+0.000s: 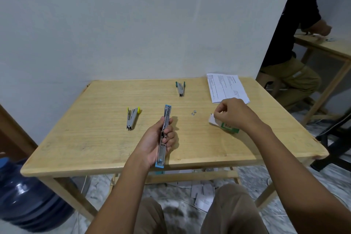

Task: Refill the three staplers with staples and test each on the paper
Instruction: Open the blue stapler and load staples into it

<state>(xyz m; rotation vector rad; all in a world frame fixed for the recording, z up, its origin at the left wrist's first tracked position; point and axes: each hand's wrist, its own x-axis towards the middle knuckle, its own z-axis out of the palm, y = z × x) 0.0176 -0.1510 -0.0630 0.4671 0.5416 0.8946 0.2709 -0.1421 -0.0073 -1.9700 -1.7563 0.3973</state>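
The blue stapler [164, 125] is swung open into one long line and held just above the near edge of the counter [85, 138], its metal staple channel facing up. The left hand [152, 144] grips it around the middle, thumb on one side and fingers curled round the other. It looks light and rigid, but the hinge probably lets both halves flop, so a hold at the middle near the hinge seems soundest; the bare metal rail may be slick and sharp-edged. The right hand [234, 114] hovers over the green and white staple box [228, 127], fingers curled and thumb against forefinger; whether a strip of staples sits between them I cannot tell. A few loose staple bits [193, 113] lie between stapler and box. The yellow stapler [132, 118] lies to the left, the green stapler [180, 88] farther back, the paper [226, 87] at the far right. The box's open end is hidden behind the hand, and the channel's contents are too small to read.
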